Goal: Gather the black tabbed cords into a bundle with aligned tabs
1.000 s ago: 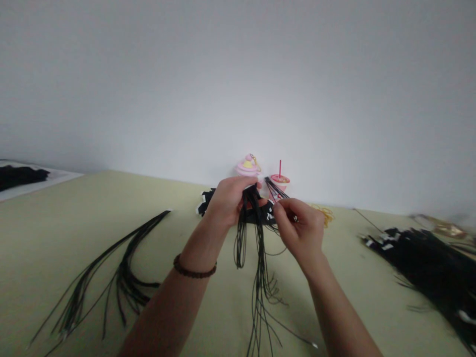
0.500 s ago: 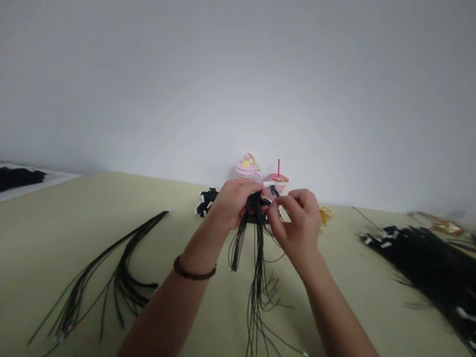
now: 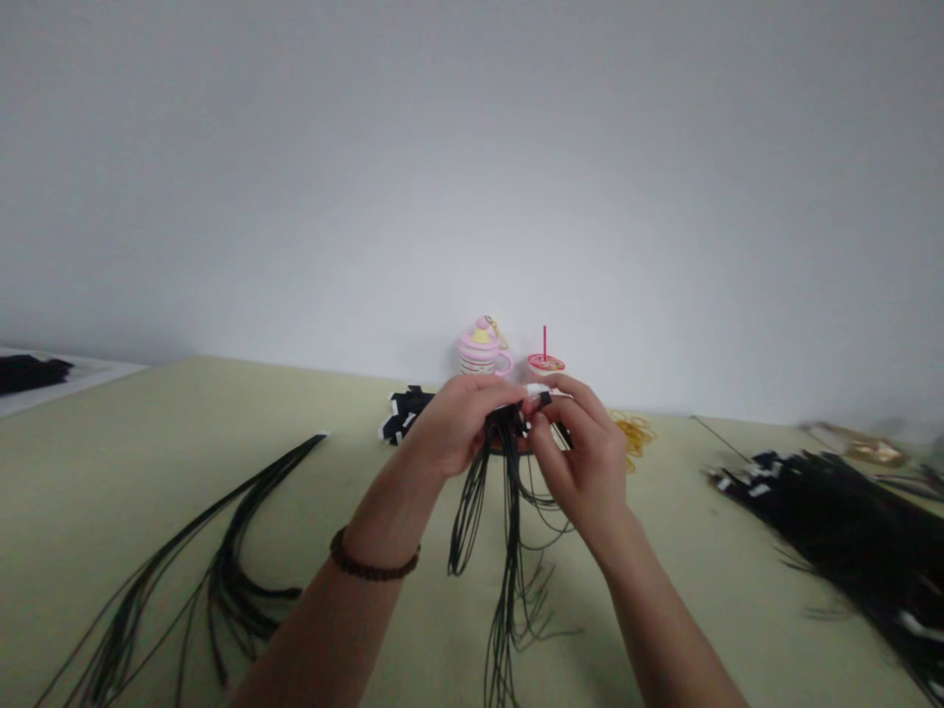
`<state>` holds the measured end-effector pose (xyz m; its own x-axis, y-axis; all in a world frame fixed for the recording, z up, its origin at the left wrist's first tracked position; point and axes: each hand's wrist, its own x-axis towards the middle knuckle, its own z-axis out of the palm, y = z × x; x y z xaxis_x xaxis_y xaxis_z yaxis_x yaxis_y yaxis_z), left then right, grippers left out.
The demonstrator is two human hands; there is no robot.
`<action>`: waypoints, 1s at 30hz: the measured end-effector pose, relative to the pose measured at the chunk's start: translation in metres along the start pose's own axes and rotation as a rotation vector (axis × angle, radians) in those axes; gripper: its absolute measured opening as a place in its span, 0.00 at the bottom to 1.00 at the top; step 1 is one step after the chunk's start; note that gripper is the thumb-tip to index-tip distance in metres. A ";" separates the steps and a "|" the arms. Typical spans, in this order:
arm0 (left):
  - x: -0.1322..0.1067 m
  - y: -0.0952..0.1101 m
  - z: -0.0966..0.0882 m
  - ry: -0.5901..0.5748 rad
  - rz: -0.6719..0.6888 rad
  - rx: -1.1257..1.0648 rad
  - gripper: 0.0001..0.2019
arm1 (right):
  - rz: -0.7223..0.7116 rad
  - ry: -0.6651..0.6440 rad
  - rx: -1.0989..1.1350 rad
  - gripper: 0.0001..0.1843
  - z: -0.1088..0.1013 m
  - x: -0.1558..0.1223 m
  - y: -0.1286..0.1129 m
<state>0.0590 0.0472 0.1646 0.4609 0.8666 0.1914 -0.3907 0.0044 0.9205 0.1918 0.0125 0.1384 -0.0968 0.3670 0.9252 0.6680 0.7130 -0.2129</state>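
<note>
My left hand, a dark beaded bracelet on its wrist, is closed around the upper end of a bundle of thin black cables. Their strands hang down beneath it, some in loops, others with loose ends. A small white piece sticks out past the left thumb toward the other hand. My right hand is curled in a pinch beside it, thumb and fingers at a short dark cable end. The fingers partly hide the contact between the two.
Another black cable bundle lies on the table at left. A large black cable pile with white ends lies at right. Behind my hands stand a pink mug and a red-lidded cup, with yellow rubber bands nearby.
My right hand has moved closer to the left, its fingers now at the white piece. Both hands sit slightly lower in the view, and the looped strands hang more spread.
</note>
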 end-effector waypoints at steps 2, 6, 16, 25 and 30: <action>0.001 -0.002 -0.003 -0.003 -0.004 0.000 0.07 | -0.001 -0.007 0.002 0.06 -0.003 0.001 0.001; 0.002 0.000 -0.011 -0.003 -0.006 0.014 0.07 | 0.019 -0.102 0.024 0.04 -0.016 0.006 0.005; -0.005 0.013 -0.023 0.061 0.029 -0.014 0.04 | 0.384 -0.522 0.156 0.11 -0.070 0.005 0.055; -0.006 0.011 -0.012 -0.010 -0.053 -0.112 0.07 | 0.524 -0.450 0.256 0.15 -0.076 0.004 0.069; -0.003 0.010 -0.013 0.013 -0.030 -0.201 0.10 | 0.545 -0.494 0.279 0.15 -0.082 0.005 0.072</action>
<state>0.0436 0.0510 0.1694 0.4645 0.8711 0.1596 -0.5289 0.1283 0.8389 0.2999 0.0164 0.1531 -0.1699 0.8845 0.4346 0.5119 0.4561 -0.7280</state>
